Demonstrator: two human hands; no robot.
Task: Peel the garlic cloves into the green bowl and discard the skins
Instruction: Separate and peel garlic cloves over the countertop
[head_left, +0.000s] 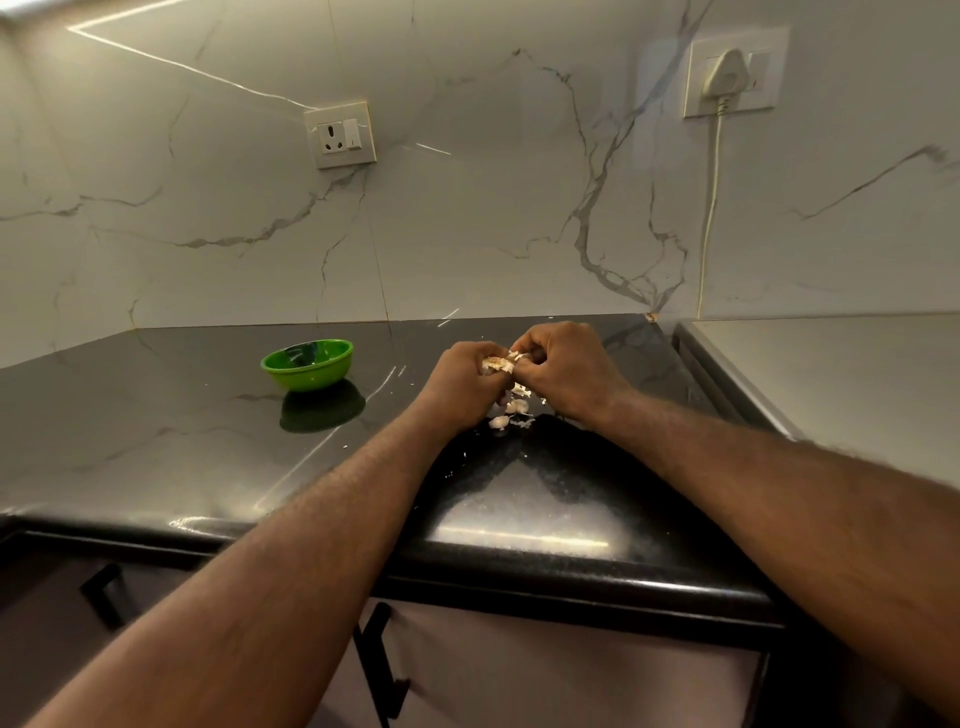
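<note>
Both hands meet above the black counter (156, 431), right of centre. My left hand (460, 382) grips a piece of garlic (496, 364) with papery skin. My right hand (563, 371) pinches the same garlic from the other side, its fingers curled on the skin. Below the hands, several loose cloves and skin scraps (509, 413) lie on the counter. The green bowl (307, 365) stands to the left, apart from the hands; its contents are hard to make out.
A marble wall runs behind the counter, with a socket (340, 135) at the centre and a plugged-in white cord (709, 208) at the right. A lighter surface (831, 374) adjoins on the right. Small skin flecks (452, 470) dot the counter. Cabinet handles (379, 670) sit below the front edge.
</note>
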